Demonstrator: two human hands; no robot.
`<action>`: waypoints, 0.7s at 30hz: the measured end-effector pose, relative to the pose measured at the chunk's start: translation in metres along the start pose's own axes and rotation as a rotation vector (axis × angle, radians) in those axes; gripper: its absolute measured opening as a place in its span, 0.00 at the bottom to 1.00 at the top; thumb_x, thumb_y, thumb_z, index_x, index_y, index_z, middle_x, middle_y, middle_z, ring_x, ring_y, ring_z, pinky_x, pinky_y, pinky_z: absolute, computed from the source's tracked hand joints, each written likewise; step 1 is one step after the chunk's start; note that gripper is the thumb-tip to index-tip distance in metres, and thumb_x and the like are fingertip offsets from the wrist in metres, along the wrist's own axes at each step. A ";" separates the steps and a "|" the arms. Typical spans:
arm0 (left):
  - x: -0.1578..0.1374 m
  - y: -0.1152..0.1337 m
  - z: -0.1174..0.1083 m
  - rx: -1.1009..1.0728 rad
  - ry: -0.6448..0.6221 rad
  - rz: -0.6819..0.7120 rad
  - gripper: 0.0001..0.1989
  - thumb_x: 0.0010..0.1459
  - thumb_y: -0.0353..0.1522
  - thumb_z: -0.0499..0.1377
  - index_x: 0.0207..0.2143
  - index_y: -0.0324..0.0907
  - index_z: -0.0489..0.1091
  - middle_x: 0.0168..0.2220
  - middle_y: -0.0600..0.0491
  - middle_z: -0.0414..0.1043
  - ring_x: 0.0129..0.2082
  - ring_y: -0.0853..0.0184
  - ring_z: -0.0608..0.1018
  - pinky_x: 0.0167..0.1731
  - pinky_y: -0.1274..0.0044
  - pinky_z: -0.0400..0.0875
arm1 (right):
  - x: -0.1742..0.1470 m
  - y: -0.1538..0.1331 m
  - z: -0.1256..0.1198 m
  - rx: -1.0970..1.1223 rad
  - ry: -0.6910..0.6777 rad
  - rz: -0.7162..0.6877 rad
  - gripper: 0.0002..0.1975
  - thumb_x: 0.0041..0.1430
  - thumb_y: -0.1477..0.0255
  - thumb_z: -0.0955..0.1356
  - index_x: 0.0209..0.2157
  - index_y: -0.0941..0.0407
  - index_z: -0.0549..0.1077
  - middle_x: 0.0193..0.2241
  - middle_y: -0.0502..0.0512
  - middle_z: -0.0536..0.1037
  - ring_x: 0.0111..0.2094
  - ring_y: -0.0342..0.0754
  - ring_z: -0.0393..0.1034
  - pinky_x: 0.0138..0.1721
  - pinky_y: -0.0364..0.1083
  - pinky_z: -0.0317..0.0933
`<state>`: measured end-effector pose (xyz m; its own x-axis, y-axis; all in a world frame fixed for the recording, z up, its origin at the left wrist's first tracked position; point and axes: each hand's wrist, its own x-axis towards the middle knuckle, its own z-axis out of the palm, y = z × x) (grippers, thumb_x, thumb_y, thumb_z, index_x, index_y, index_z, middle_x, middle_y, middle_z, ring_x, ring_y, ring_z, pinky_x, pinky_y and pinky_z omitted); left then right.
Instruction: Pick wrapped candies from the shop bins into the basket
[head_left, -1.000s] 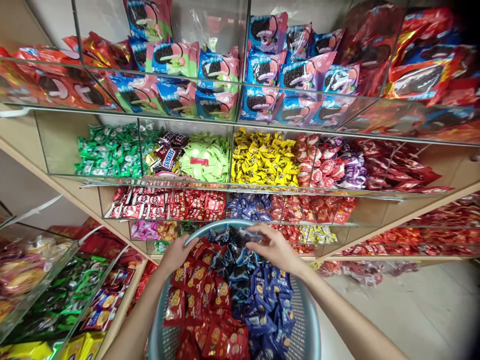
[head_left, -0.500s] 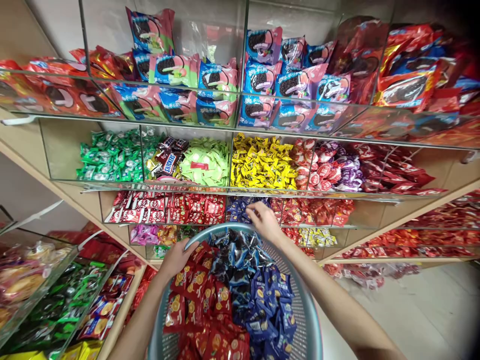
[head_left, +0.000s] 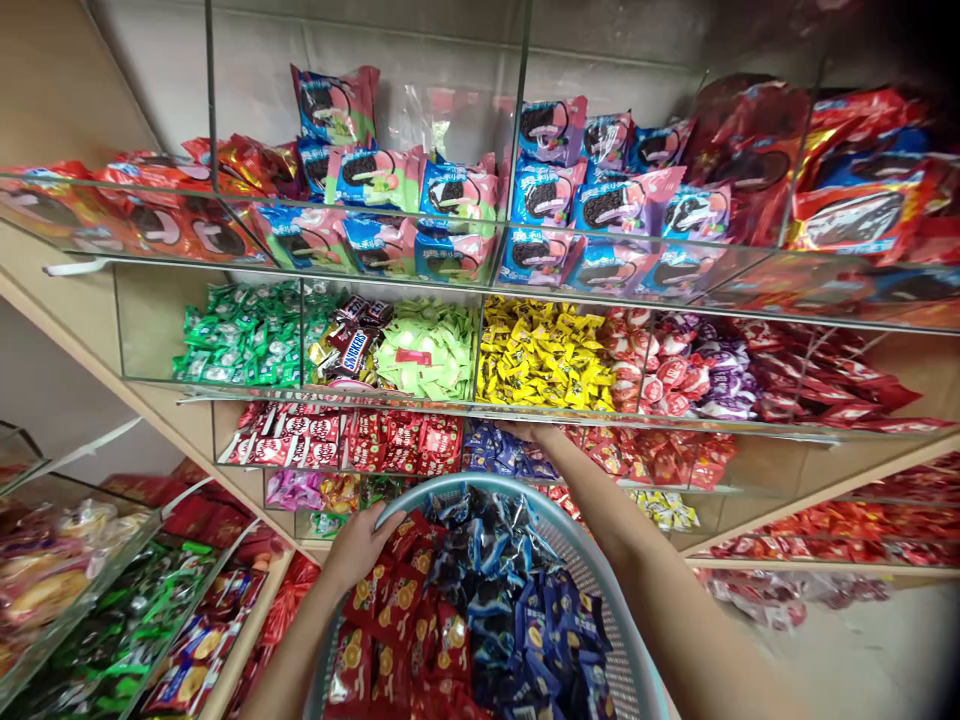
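A blue-grey plastic basket point(head_left: 642, 640) is gripped at its far left rim by my left hand point(head_left: 364, 545), fingers wrapped over the edge. Inside it lie red packets with orange pictures point(head_left: 409, 595), black-and-blue wrapped sweets point(head_left: 487, 540) and dark blue packets point(head_left: 559, 630). My right arm reaches over the basket, and my right hand point(head_left: 536, 433) is in the shelf compartment of dark blue packets point(head_left: 495, 450). The shelf above covers its fingers, so their pose and anything held are hidden.
Glass-fronted shelves hold yellow sweets point(head_left: 544, 355), green sweets point(head_left: 240, 335) and Snickers bars point(head_left: 354, 345), with Oreo packets point(head_left: 544, 190) higher up. The shelf's glass edge point(head_left: 420, 405) runs just above my right hand. At lower left stands another display of packets point(head_left: 161, 590).
My right hand has gone from above the basket's far rim deeper into the blue-packet compartment, its fingers now out of sight. The shelves sit lower in view. My left hand keeps its hold.
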<state>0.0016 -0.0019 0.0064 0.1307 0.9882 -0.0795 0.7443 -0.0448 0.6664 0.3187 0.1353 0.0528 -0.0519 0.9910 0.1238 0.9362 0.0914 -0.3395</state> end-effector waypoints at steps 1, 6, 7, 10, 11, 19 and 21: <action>0.000 -0.001 0.001 0.001 0.001 -0.002 0.21 0.59 0.49 0.45 0.31 0.43 0.66 0.24 0.54 0.69 0.27 0.63 0.73 0.28 0.77 0.60 | 0.000 0.002 0.002 -0.021 -0.016 -0.007 0.16 0.61 0.66 0.64 0.49 0.58 0.66 0.47 0.58 0.69 0.44 0.50 0.67 0.43 0.54 0.65; 0.001 -0.004 0.003 -0.004 -0.008 -0.005 0.20 0.59 0.48 0.45 0.31 0.43 0.65 0.26 0.53 0.70 0.29 0.62 0.73 0.30 0.76 0.60 | -0.008 0.013 0.014 -0.150 -0.102 -0.057 0.17 0.61 0.63 0.63 0.48 0.58 0.67 0.49 0.59 0.68 0.47 0.52 0.65 0.47 0.56 0.61; 0.002 -0.004 0.003 -0.006 -0.010 -0.006 0.20 0.59 0.48 0.46 0.32 0.43 0.65 0.26 0.53 0.70 0.29 0.62 0.73 0.30 0.76 0.60 | -0.012 0.015 0.016 -0.173 -0.115 -0.067 0.19 0.61 0.61 0.62 0.48 0.58 0.67 0.49 0.61 0.68 0.48 0.54 0.64 0.49 0.57 0.59; 0.001 -0.004 0.003 -0.008 -0.015 -0.010 0.19 0.59 0.48 0.46 0.31 0.43 0.65 0.25 0.53 0.70 0.28 0.62 0.73 0.30 0.76 0.61 | -0.029 0.019 0.021 -0.224 -0.154 -0.096 0.25 0.62 0.55 0.58 0.48 0.60 0.68 0.48 0.67 0.70 0.51 0.58 0.61 0.50 0.56 0.55; 0.001 -0.003 0.003 -0.008 -0.016 -0.010 0.20 0.59 0.48 0.46 0.31 0.43 0.65 0.25 0.53 0.69 0.28 0.62 0.73 0.29 0.76 0.61 | -0.035 0.019 0.022 -0.233 -0.170 -0.105 0.26 0.62 0.54 0.57 0.49 0.60 0.68 0.48 0.67 0.70 0.51 0.58 0.61 0.50 0.55 0.54; 0.000 -0.001 0.001 -0.028 0.007 -0.008 0.19 0.57 0.47 0.48 0.31 0.43 0.67 0.25 0.54 0.70 0.27 0.62 0.74 0.29 0.76 0.63 | -0.042 0.023 0.014 -0.233 -0.263 -0.138 0.25 0.65 0.57 0.53 0.51 0.56 0.67 0.48 0.62 0.72 0.50 0.54 0.64 0.49 0.49 0.55; -0.001 -0.001 0.001 -0.035 0.014 -0.014 0.18 0.57 0.47 0.48 0.31 0.43 0.67 0.25 0.54 0.70 0.28 0.62 0.74 0.29 0.76 0.63 | -0.028 0.029 0.008 -0.224 -0.266 -0.126 0.23 0.66 0.60 0.52 0.50 0.55 0.67 0.47 0.61 0.73 0.48 0.52 0.66 0.47 0.48 0.57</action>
<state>0.0019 -0.0029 0.0051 0.1108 0.9907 -0.0785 0.7223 -0.0260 0.6911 0.3450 0.1107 0.0323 -0.2326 0.9669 -0.1050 0.9680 0.2198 -0.1207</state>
